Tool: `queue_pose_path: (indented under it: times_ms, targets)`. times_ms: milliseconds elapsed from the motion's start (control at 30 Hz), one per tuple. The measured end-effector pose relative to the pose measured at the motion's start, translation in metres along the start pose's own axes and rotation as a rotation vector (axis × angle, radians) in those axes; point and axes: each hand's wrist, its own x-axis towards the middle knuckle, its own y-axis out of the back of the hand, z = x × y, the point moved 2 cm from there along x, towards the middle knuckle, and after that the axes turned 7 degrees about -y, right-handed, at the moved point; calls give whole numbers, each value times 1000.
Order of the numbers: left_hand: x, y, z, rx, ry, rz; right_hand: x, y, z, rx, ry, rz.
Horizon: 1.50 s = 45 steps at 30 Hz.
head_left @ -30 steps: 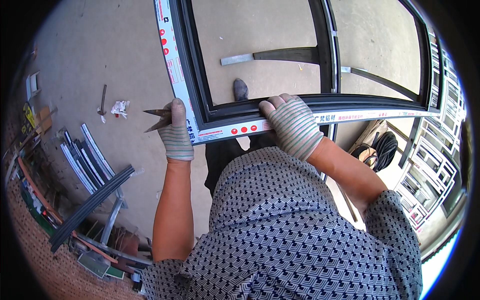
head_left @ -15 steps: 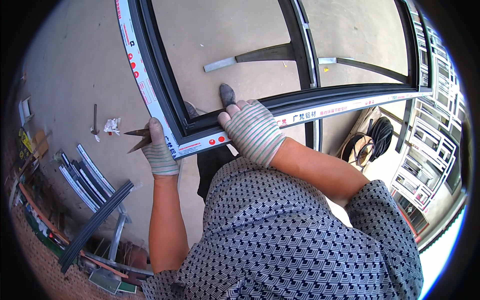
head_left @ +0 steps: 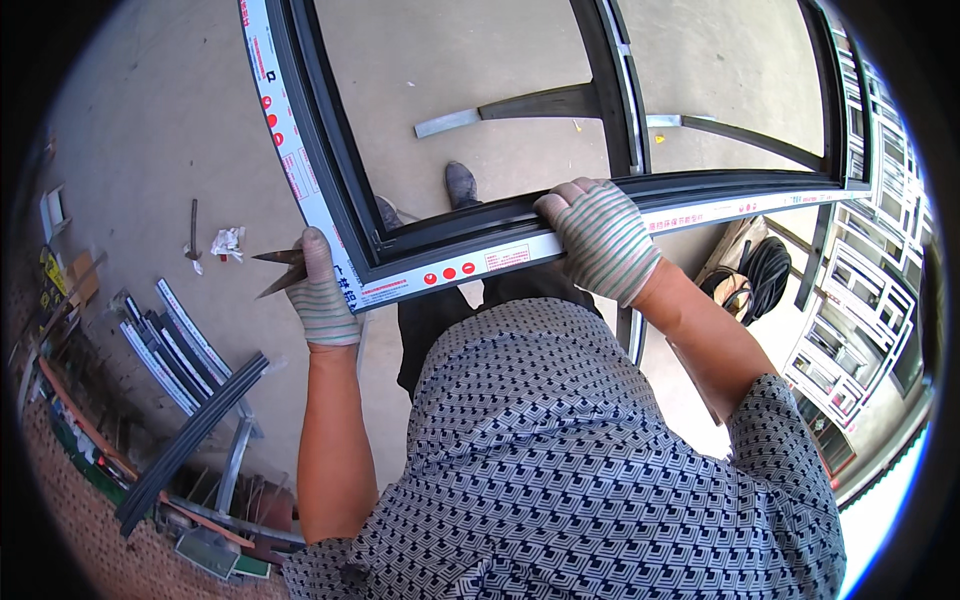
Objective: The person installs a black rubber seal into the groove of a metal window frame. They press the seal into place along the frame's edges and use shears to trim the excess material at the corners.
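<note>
In front of me lies a black metal window frame (head_left: pixel 440 238) with white printed protective film along its outer sides. My left hand (head_left: pixel 322 295), in a striped glove with bare fingertips, is closed around a pair of scissors (head_left: pixel 285 273) at the frame's near left corner. The scissor blades point left, slightly apart; their handles are hidden by the hand. My right hand (head_left: pixel 605 240), gloved alike, grips the near rail around its middle. Its thumb and fingers lie over the black inner channel. Whether a thin strip is under those fingers cannot be seen.
Dark support arms (head_left: pixel 550 103) with pale ends show below the frame. A black coil (head_left: pixel 765 278) lies at the right, near stacked white-and-dark frames (head_left: pixel 850 330). Long dark profiles (head_left: pixel 195 440) lie at the lower left. Crumpled paper (head_left: pixel 228 242) is on the floor.
My right hand has slid to the right along the near rail, away from the corner. The left hand stays at the corner with the scissors. The view has shifted slightly.
</note>
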Motion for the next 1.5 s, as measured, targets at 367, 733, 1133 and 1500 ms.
queue_pose_path:
  times_ms: [367,733,1133,1500]
  targets:
    - [-5,-3,0,-33,26,28,-44,48,82,179,-179,-120]
    - [0,6,-3,41,19,12,2,36,98,638,-248,-354]
    - [-4,17,15,36,43,12,7,35,90,658,18,-308]
    - [0,35,18,50,84,42,36,36,79,725,68,-480]
